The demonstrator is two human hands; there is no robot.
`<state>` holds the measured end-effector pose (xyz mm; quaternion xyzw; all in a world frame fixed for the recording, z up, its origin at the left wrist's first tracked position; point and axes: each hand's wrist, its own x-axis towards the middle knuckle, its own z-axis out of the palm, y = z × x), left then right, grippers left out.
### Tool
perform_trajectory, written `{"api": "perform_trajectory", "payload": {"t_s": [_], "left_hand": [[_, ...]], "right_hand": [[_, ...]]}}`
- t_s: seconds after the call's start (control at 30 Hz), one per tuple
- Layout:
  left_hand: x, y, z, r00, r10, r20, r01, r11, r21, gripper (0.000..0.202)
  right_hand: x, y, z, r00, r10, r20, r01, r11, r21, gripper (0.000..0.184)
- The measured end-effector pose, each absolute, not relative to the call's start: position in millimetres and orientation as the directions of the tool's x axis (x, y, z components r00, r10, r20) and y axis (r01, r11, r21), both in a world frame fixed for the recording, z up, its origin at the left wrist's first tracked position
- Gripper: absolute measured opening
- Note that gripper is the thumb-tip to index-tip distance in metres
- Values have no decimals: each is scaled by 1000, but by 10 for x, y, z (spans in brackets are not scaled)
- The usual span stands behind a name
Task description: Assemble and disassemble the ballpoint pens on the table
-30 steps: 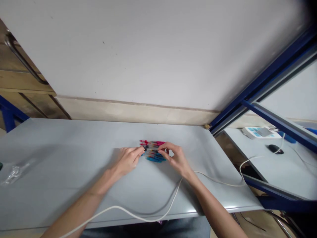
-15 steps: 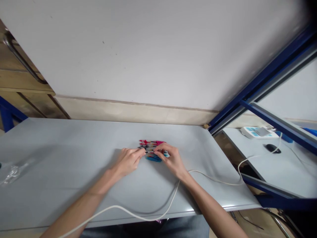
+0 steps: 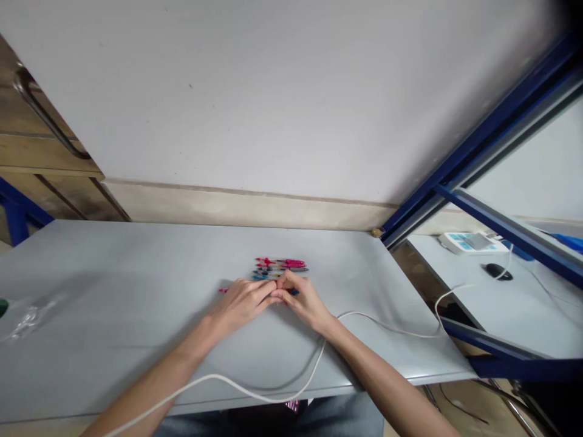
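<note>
- At the far left of the frame a crumpled clear plastic bag [image 3: 28, 315] lies on the grey table [image 3: 136, 267], well apart from the hands; it plays no part, so it is better to leave it there.
- Just left of the centre, the left hand [image 3: 241, 302] rests low on the table with its fingers bent toward the middle. A small red tip [image 3: 223, 291] shows beside it (I cannot tell if the hand really grips this piece or only covers it).
- In the centre, the bundle of coloured pens [image 3: 280, 267], red and blue, lies on the table just behind the fingertips. A good way, in my judgement, is to keep the pens side by side and take only one, so the others do not roll.
- Right of the centre, the right hand [image 3: 303, 300] meets the left one, fingertips pinched together on something thin; a blue end shows there.
- A white cable [image 3: 387, 329] runs under the right wrist toward the lower left, so the arm should move gently and not drag it.
- At the right edge, a second table [image 3: 537, 309] carries a black mouse [image 3: 496, 271], well away.
</note>
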<state>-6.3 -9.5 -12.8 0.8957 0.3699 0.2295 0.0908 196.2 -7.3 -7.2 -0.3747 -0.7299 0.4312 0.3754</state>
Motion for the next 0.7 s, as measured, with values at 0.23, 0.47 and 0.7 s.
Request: {"api": "perform_trajectory", "payload": {"t_s": [0.23,0.47,0.7], "left_hand": [[-107,-87,-96,505,788,352,695,-613,375,28],[-191,-40,-175,405,801,441,655,-591,471,29],[-194,-28,-158,465,784,412,620,-620,481,26]], "right_hand": [[2240,80,85,-524,809,267,437,524,-731,21],[2232,110,-23,-689,682,247,567,719,-403,17],[2205,85,-10,-657,665,354,501,736,-455,9]]}}
